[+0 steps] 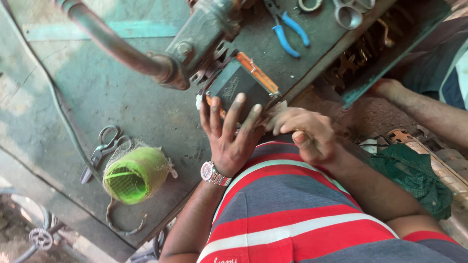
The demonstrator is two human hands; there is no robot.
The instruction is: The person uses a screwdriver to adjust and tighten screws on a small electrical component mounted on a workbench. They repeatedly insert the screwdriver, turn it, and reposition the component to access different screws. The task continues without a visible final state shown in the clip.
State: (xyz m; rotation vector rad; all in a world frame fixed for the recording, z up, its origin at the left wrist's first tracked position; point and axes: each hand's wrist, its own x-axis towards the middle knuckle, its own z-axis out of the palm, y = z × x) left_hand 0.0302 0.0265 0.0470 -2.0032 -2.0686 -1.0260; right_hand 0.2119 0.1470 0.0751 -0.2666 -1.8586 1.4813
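Two hands at work. Left hand (229, 134), one wristwatch (213, 173) on its wrist, lies flat with fingers spread on one dark rectangular block with an orange edge (242, 80), clamped in one bench vise (202, 34) at the workbench (122, 97) edge. Right hand (304, 131) is curled just beside the block; whether it grips anything cannot be told. On the bench: one green netted spool (135, 174), one pair of scissors (101, 148), one pair of blue-handled pliers (287, 29). A second person's hand (387, 87) rests at right.

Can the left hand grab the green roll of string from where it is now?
Probably yes. The left hand lies on the dark block, and only bare bench lies between it and the green roll.
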